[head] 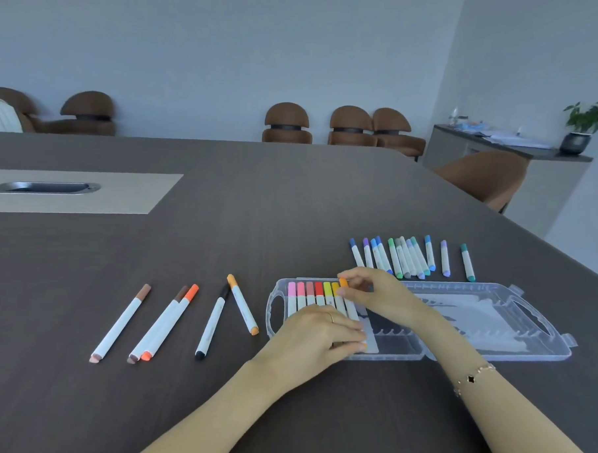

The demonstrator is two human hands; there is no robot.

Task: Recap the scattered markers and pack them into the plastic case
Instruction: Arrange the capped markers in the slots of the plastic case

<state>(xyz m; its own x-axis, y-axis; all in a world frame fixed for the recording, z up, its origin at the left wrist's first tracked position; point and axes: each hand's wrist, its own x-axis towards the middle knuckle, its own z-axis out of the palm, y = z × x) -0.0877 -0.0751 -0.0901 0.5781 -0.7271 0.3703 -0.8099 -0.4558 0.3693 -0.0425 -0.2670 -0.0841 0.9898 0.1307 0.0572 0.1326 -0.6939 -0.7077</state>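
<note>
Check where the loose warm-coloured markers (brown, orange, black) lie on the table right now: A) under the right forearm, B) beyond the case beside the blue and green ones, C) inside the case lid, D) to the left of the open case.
D: the brown, orange and black markers lie flat on the table to the left of the plastic case, while the blue, purple and green markers lie beyond its far edge.

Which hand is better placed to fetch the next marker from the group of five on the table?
Left. The left hand rests on the packed markers at the case's left end, beside the five loose markers. The right hand pinches the orange marker in the row, further away.
</note>
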